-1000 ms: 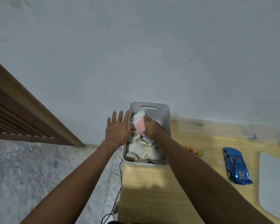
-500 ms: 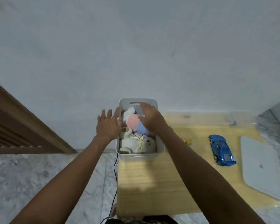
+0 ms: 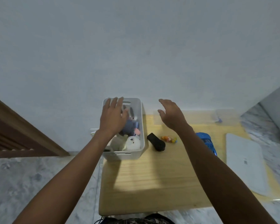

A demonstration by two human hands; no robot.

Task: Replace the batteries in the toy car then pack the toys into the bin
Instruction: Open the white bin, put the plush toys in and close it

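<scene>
A white bin stands at the back left corner of a low wooden table, filled with soft toys: a grey-blue one and a white one. My left hand hovers flat over the bin's left half with fingers spread and holds nothing. My right hand is raised above the table to the right of the bin, fingers relaxed and empty. The blue toy car lies behind my right forearm, partly hidden. A black oblong object and a small orange-yellow toy lie between bin and car.
A white flat board covers the table's right end. A clear plastic piece lies along the wall at the back. A wooden slatted frame stands left, above marble floor. A cable hangs at the table's front edge.
My right hand has lifted out of the bin and swung right over the table. My left hand moved from the bin's outer left side to above its contents. The black object came into view.
</scene>
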